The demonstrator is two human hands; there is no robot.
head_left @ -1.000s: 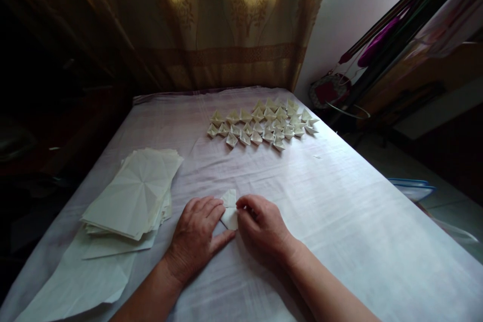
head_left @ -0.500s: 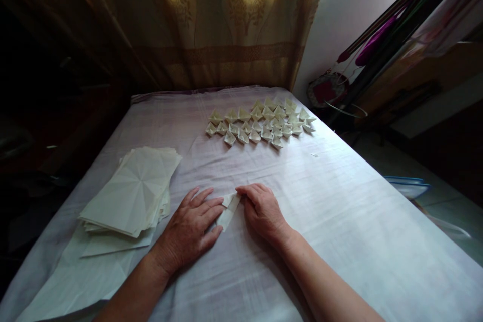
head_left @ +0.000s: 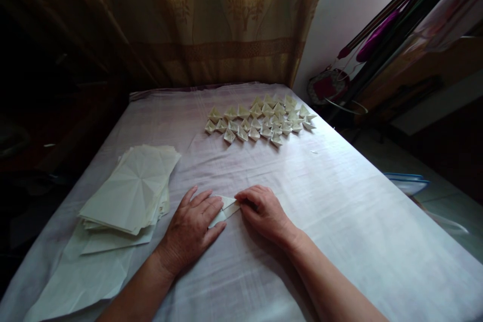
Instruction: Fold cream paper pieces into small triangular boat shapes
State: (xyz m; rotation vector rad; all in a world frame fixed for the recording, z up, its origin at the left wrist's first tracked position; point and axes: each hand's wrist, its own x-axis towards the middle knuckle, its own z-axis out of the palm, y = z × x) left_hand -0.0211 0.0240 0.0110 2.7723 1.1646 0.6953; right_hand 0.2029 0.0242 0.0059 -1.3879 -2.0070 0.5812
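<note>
A small piece of white paper [head_left: 225, 208], partly folded, lies on the cloth-covered table [head_left: 339, 201] between my hands. My left hand [head_left: 192, 229] lies flat on its left part, fingers stretched out and pressing it down. My right hand [head_left: 262, 211] has its fingers curled and pinched on the paper's right edge. Part of the paper is hidden under my left fingers. At the far side of the table lie several small folded paper shapes [head_left: 260, 121] in rows.
A stack of creased white paper sheets [head_left: 132, 191] sits on the left of the table, over larger loose sheets [head_left: 79, 276]. A patterned curtain [head_left: 211, 20] hangs behind. Rods and a purple object [head_left: 377, 40] lean at the right; the table's right edge drops off.
The paper has been folded narrower and flatter. My left hand has spread out flat on it, and my right hand has slid along its right edge.
</note>
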